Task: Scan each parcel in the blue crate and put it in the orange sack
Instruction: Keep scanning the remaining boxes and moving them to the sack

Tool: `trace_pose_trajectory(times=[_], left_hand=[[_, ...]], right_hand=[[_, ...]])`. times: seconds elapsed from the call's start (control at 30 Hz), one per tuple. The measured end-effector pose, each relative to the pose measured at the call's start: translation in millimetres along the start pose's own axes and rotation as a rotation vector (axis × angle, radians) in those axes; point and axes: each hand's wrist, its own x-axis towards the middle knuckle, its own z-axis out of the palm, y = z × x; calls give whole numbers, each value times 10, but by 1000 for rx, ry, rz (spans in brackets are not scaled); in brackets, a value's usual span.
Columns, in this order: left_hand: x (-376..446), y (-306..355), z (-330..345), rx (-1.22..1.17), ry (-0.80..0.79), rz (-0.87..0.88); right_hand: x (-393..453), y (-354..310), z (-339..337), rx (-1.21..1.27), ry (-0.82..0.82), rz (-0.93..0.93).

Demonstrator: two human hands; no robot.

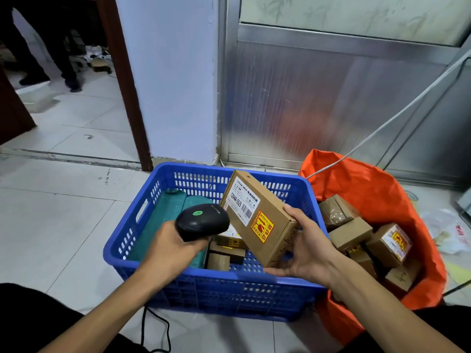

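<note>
Above my blue crate (178,284), beside the orange sack (377,197), scanning is under way: my right hand (305,253) clasps a tilted parcel (257,215) by its lower corner, while my left hand (173,245), closed round the scanner (202,221), aims alongside. Next, I judge, rightward into the sack.

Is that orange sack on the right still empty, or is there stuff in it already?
Not empty. The orange sack gapes open, and several brown cardboard parcels lie piled inside. How deep they go cannot be told.
</note>
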Motion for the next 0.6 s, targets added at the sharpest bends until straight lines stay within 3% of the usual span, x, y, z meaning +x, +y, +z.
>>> trace_pose_trajectory(times=[0.33,0.6], left_hand=[[-7,70,-42,-93,47,-29],[46,111,-17,-157,82,-59]], right_hand=[[8,-534,-470,183,261,-143],[-108,-826,-920,115,646,-343]])
